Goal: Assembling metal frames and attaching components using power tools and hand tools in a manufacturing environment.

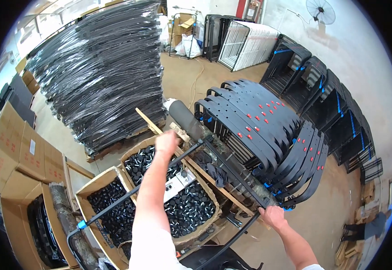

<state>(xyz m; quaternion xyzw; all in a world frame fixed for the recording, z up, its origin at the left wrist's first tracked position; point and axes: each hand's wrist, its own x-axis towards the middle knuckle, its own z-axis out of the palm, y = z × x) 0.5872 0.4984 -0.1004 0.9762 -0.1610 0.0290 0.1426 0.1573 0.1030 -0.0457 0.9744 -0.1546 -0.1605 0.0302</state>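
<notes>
A black metal tube frame (234, 167) with bent corners lies tilted across the work stand before me. My right hand (273, 217) is closed round its near right corner. My left hand (166, 141) is over the far edge of the parts box, close to the frame's far corner; its fingers are smeared by motion, so whether they hold anything cannot be told. Below the left forearm, a cardboard box (217, 198) holds many black round caps with metal studs (189, 216). A white and grey device (178, 183) lies on these caps. Blue tape (81, 224) wraps the frame's left bar.
Stacked black frames (254, 121) with red plugs stand right of the bench. A tall plastic-wrapped stack (101, 72) rises at far left. Large cartons (29, 148) stand left. More black frames (331, 90) and white ones (247, 45) line the wall. A person (369, 226) is at far right.
</notes>
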